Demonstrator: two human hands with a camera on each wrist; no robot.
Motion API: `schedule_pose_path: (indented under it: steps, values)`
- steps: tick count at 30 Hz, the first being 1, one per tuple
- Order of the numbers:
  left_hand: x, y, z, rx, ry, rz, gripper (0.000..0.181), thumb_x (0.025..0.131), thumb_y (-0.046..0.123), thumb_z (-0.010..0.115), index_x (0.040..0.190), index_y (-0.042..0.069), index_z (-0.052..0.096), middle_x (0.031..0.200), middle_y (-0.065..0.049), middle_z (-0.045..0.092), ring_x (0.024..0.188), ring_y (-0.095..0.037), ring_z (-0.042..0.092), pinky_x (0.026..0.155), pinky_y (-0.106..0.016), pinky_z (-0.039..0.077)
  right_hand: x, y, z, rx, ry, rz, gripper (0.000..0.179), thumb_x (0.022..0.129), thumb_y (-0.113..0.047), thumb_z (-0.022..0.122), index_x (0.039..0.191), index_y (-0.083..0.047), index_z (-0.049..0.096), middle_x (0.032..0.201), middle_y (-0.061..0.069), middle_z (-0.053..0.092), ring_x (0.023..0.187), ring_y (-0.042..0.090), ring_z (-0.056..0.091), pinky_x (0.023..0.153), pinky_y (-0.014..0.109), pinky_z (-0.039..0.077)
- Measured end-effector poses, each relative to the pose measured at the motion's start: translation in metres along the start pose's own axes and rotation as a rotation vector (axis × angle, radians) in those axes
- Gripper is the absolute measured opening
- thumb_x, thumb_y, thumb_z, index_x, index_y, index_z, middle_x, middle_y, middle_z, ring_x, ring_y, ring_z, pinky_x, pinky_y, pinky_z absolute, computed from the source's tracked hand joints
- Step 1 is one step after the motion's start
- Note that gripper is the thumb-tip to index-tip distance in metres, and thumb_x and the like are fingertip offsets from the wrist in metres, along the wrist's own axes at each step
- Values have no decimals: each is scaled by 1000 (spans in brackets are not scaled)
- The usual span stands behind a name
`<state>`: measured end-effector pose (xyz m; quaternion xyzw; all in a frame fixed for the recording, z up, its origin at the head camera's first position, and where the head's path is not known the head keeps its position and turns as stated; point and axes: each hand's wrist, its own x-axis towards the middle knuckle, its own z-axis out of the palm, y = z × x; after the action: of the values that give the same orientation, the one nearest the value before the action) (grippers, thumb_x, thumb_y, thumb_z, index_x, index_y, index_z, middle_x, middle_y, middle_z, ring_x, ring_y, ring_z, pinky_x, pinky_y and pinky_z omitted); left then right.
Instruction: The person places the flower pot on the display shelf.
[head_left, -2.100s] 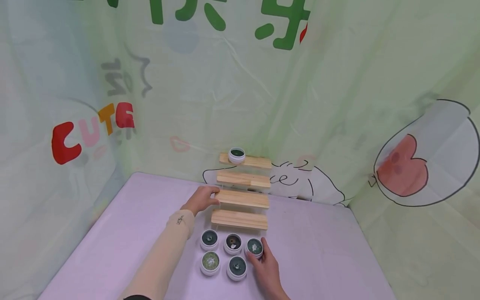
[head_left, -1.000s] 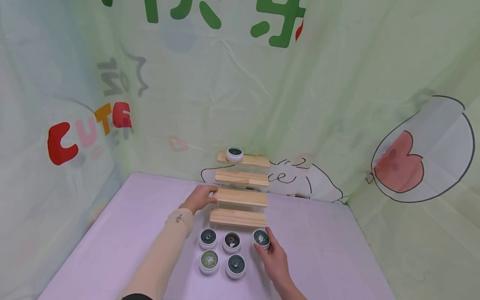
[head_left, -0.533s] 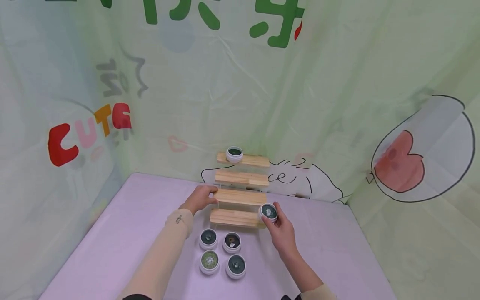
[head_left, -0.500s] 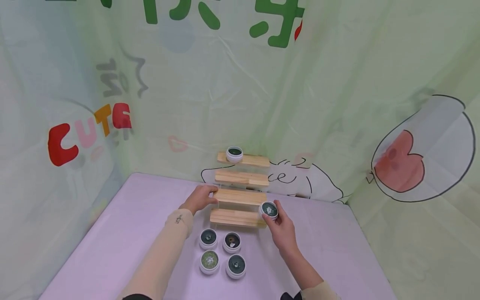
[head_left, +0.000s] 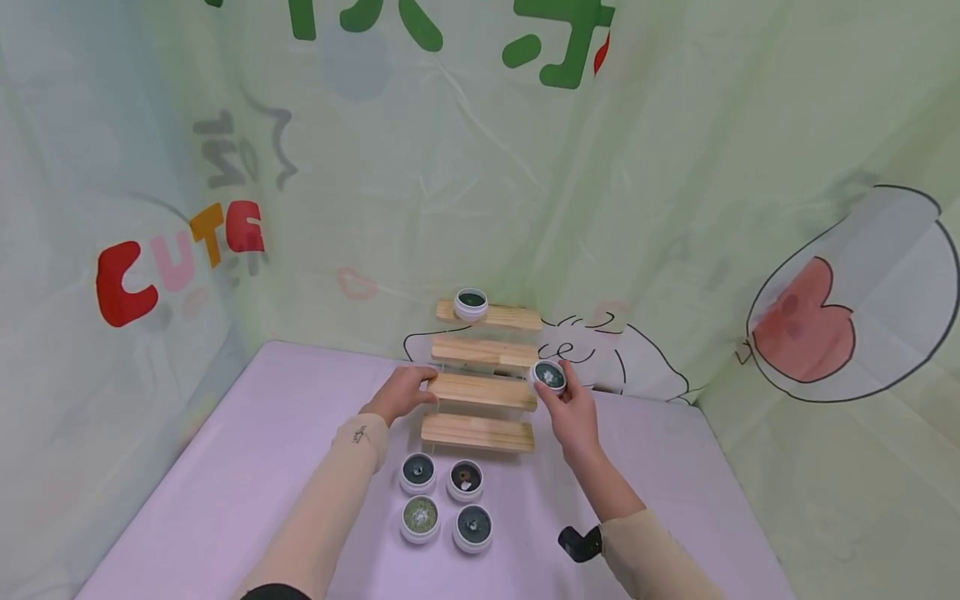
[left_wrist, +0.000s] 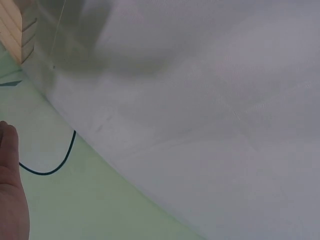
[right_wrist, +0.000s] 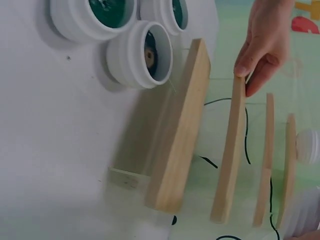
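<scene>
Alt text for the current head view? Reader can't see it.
A person's right hand holds a white jar at the right side of a four-tier wooden stand; the left hand grips the second plank from the bottom. One jar sits on the top plank, four more jars on the lilac table in front.

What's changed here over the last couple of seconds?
The right hand has carried one white jar up and forward from the table to beside the right end of the shelves. The left hand still pinches a shelf; four jars on the table and the top jar stay put.
</scene>
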<state>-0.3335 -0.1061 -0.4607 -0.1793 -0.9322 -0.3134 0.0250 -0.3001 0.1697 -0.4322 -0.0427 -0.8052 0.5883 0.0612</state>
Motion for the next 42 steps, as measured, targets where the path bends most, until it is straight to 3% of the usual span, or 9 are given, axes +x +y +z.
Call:
schedule_pose_path:
  steps: [7,12,18,23,31,35,42]
  values:
    - [8,-13,3,65,11,47,42,78,14,81,115,-1,68,112,-13,70,106,-28,64,97,-40,50,26,-19,9,-1,22,-33,73,96,-25,64,155,-11,24,159,10,27,141,20,34,111,34,37]
    - [6,-10,-4,64,-11,47,42,79,13,81,116,-3,67,113,-15,69,107,-31,63,97,-42,49,45,-32,16,-23,29,-69,72,97,-26,63,155,-8,24,158,12,27,142,22,32,113,35,35]
    - [6,-6,-8,63,-50,22,36,80,11,80,111,-2,68,107,-13,70,100,-30,64,93,-42,50,67,-44,27,-124,46,-111,67,96,-28,63,151,-4,33,148,20,42,133,29,43,108,42,40]
    - [12,-12,-1,100,-44,17,32,79,14,81,107,2,69,100,-6,70,87,-20,60,87,-37,51,82,-50,35,-220,61,-104,74,96,-32,63,153,-3,27,153,21,35,139,32,36,114,42,32]
    - [15,-17,10,102,-70,7,40,79,17,81,113,1,69,107,-9,70,93,-21,62,91,-38,51,95,-44,40,-252,78,-87,74,96,-31,62,153,-1,25,154,21,31,141,34,31,117,41,26]
    - [13,-14,8,91,-62,-1,38,78,16,81,112,2,69,105,-9,70,91,-22,62,90,-39,51,100,-43,43,-260,86,-99,75,96,-36,60,153,-2,25,154,22,32,141,35,32,117,41,26]
    - [11,-8,4,98,-49,17,36,78,15,81,109,1,69,104,-9,71,90,-21,62,89,-38,52,101,-51,42,-291,45,-48,77,99,-37,56,156,-4,15,158,20,22,145,33,22,119,41,20]
